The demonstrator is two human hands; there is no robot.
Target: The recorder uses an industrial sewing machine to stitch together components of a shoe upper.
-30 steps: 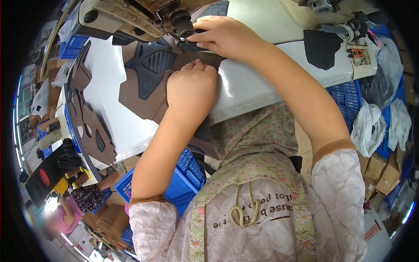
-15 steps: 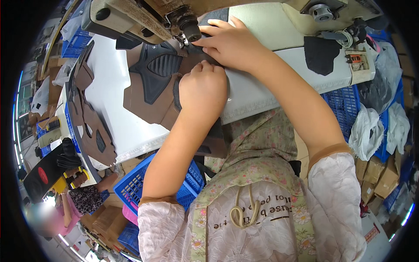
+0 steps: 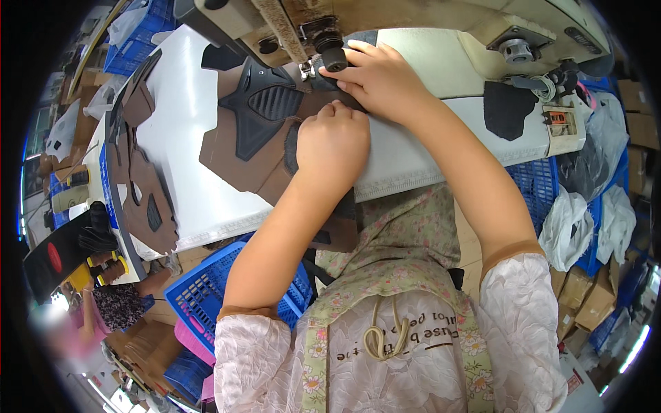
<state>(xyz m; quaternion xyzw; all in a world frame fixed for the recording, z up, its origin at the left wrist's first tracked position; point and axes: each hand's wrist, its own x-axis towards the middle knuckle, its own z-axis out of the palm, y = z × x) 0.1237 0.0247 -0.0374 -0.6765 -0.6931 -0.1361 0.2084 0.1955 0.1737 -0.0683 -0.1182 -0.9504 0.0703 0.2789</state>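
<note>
A brown sheet piece with black ribbed panels (image 3: 241, 155), which looks like leather, lies on the white sewing table (image 3: 186, 131), partly under the needle area of a sewing machine (image 3: 441, 15). My left hand (image 3: 334, 141) is closed in a fist on the near right part of this piece, its fingertips tucked out of sight. My right hand (image 3: 389, 82) lies with fingers stretched and apart beside the metal presser foot (image 3: 307, 71), its fingertips on dark material there. Part of the piece hangs over the table's front edge below my left wrist.
More cut brown pieces (image 3: 141, 186) lie along the table's left side. A black scrap (image 3: 508, 110) rests at the right. A blue basket (image 3: 206, 282) stands below the table's front edge. Plastic bags (image 3: 568, 220) hang at far right. A person in pink (image 3: 76, 330) is at lower left.
The whole view has shifted, so machine, table and hands appear slightly further right and lower. Both hands keep nearly the same place by the presser foot.
</note>
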